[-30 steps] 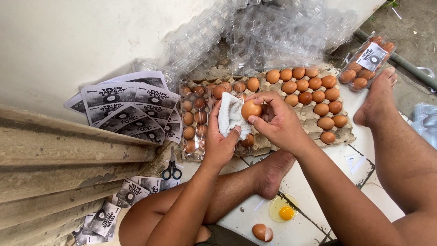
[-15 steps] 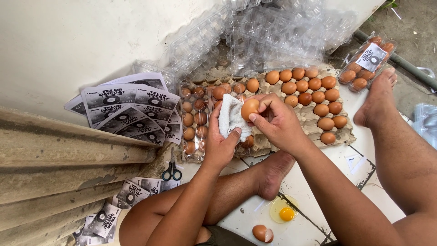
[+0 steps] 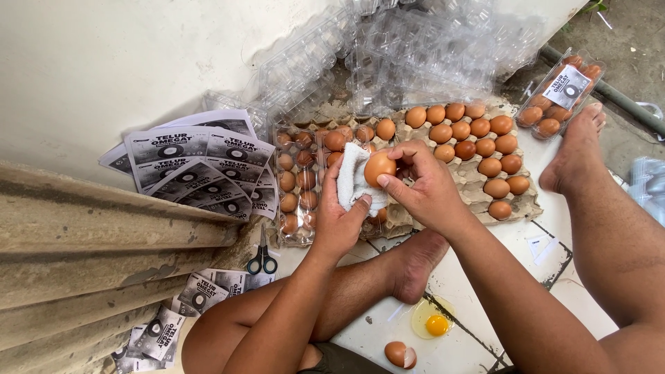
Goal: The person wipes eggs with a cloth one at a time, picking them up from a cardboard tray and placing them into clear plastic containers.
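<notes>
My right hand [image 3: 424, 188] grips a brown egg [image 3: 379, 167] between thumb and fingers. My left hand [image 3: 337, 220] holds a white cloth [image 3: 351, 179] pressed against the egg's left side. Both hands hover over a grey cardboard egg tray [image 3: 526, 204] that holds several brown eggs. Just left of it lies an open clear plastic carton [image 3: 296, 181] with eggs in its cups.
Printed paper labels [image 3: 194, 166] lie fanned at the left, scissors [image 3: 262, 257] below them. Empty clear cartons [image 3: 388, 55] are heaped at the back. A labelled filled carton [image 3: 561, 90] sits at the top right. A broken egg's yolk [image 3: 436, 324] and shell [image 3: 400, 354] lie on the floor by my legs.
The egg has been turned slightly in my right hand, and the cloth has shifted against it. Both hands stay over the tray.
</notes>
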